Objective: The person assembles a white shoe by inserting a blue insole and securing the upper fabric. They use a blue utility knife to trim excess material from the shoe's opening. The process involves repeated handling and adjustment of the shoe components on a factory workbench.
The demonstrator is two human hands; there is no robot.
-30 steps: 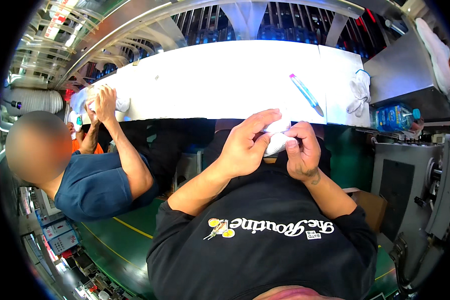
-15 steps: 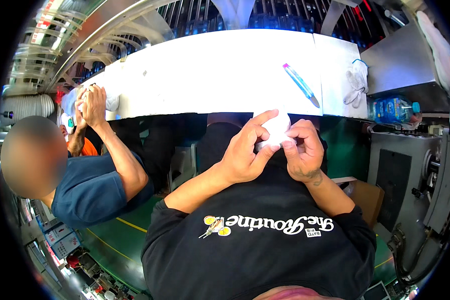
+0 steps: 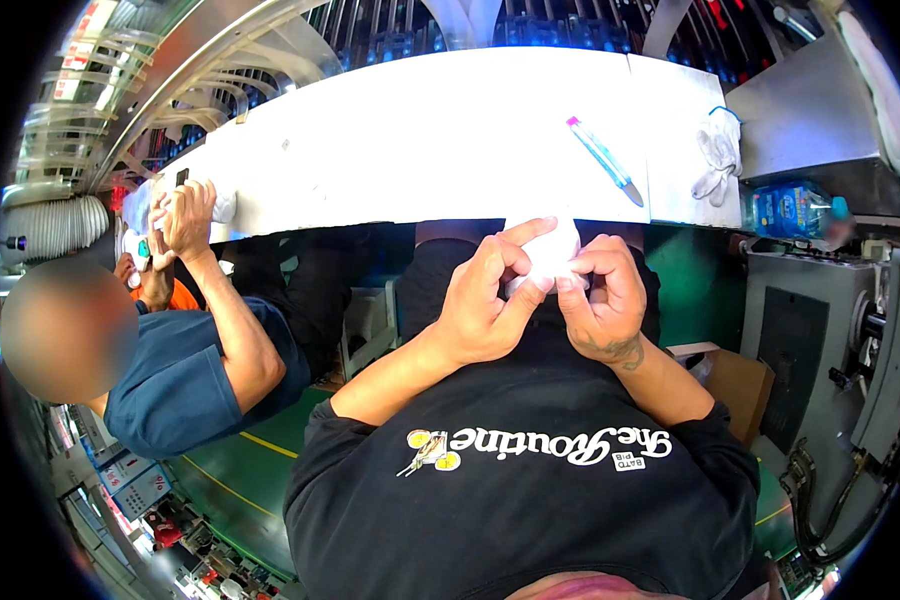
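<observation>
A small rounded white piece [image 3: 553, 248] is held at the near edge of the white table, in front of my body. Glare washes out its surface, so its exact kind is not clear. My left hand [image 3: 488, 300] is closed on its left side, with the index finger over the top and the thumb underneath. On the other side my right hand [image 3: 607, 300] pinches the lower right edge between thumb and fingers. Both thumb tips come close together below the piece.
A blue utility knife [image 3: 605, 160] and white work gloves [image 3: 717, 155] lie on the white table [image 3: 420, 150]. To the right are a blue-labelled bottle [image 3: 792, 212] and a grey machine [image 3: 805, 340]. At left, a co-worker's hands [image 3: 183, 220] handle something white.
The whole view has tilted slightly. My fingers shift a little on the white piece, and both hands keep hold of it. The co-worker's hands have moved slightly.
</observation>
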